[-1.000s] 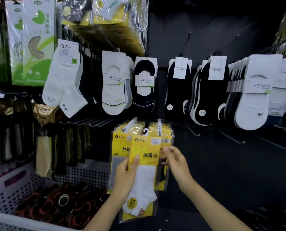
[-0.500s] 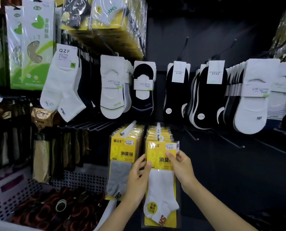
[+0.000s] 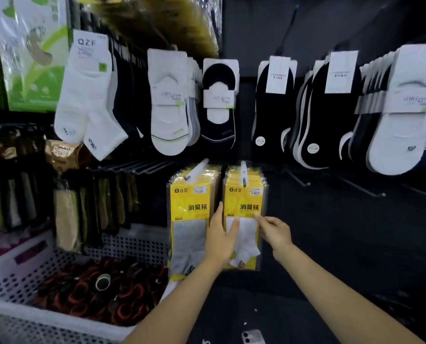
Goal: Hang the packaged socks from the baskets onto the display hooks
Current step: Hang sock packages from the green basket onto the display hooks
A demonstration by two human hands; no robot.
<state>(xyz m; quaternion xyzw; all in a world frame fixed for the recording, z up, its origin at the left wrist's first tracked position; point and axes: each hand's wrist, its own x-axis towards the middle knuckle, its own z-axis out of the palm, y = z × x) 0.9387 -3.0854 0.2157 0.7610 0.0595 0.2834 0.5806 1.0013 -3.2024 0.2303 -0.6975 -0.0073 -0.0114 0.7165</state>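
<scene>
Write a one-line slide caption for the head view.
Left hand flat on a hung yellow sock pack, right hand at its edge.

A phone [image 3: 253, 337] lies face down on the dark floor. Green insole packaging [image 3: 37, 70] hangs upper left, above a gold packet [image 3: 60, 152].

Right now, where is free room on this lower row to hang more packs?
Free: the bare hooks right of the yellow white-sock packs, below the black no-show socks. Crowded: left of the yellow grey-sock packs, where dark packets hang tightly.

2 sock packs [image 3: 243, 202] hang right of the basket [image 3: 13, 274].
</scene>
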